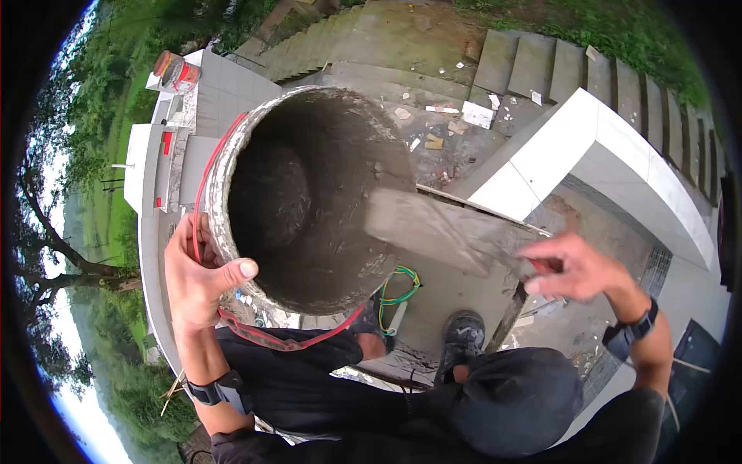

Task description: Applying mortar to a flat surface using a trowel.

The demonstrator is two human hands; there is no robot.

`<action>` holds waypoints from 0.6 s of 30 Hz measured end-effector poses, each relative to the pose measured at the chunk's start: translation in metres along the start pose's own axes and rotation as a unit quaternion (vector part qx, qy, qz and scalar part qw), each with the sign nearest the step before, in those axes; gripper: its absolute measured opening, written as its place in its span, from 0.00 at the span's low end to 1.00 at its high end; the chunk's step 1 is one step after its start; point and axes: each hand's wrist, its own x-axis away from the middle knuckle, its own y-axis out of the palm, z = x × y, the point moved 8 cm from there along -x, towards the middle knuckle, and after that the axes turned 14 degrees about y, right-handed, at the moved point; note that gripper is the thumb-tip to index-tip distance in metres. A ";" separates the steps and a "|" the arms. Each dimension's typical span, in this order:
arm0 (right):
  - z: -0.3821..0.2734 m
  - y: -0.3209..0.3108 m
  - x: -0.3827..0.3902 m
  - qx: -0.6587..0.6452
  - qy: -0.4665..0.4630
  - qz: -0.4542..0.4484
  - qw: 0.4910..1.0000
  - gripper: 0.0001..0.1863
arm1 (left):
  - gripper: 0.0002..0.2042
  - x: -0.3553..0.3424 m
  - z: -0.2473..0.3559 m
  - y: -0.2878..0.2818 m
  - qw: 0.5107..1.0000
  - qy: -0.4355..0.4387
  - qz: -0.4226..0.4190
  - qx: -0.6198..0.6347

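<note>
Bucket (344,139): tipped so its mouth faces the viewer, grey wet-looking coating down the inner wall, pale crust along the rim.
Left hand (197,282): gripping the bucket's left rim, thumb at the edge, fingers curled round the outside (a dark band circles the wrist).
Right hand (576,271): closed round the handle of a trowel (429,232), out to the right of the bucket.
Trowel blade: flat, grey, blurred, its far end overlapping the bucket mouth (whether it touches the wall, I cannot tell).
Red strip (309,340): looping outside the bucket, past the left hand.
Below: green-and-yellow cord (418,284) near a dark shoe (464,334).
Right side: white-topped wall (541,170), grey steps (553,69) beyond.
</note>
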 end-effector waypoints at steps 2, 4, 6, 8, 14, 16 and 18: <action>0.044 -0.001 0.025 -0.002 -0.018 0.072 0.997 0.26 | 0.37 -0.003 0.002 0.006 1.000 0.011 -0.001 0.022; 0.080 0.004 0.042 0.060 -0.076 0.147 0.984 0.22 | 0.36 -0.007 -0.001 0.011 1.000 0.014 0.008 0.024; 0.123 0.017 0.045 0.088 -0.055 0.216 0.971 0.19 | 0.36 -0.011 -0.004 0.018 0.999 0.016 0.002 0.032; 0.154 0.038 0.042 0.189 -0.064 0.265 0.943 0.16 | 0.36 -0.012 -0.006 0.020 1.000 0.010 -0.002 0.019; 0.219 0.083 0.015 0.366 -0.025 0.380 0.849 0.20 | 0.34 -0.012 -0.007 0.027 0.999 0.032 -0.004 0.018; 0.223 0.089 0.011 0.363 -0.041 0.393 0.844 0.23 | 0.34 -0.012 -0.006 0.028 0.999 0.042 -0.006 0.014; 0.219 0.091 0.014 0.331 -0.054 0.389 0.858 0.23 | 0.34 -0.008 -0.008 0.028 0.999 0.029 -0.008 0.015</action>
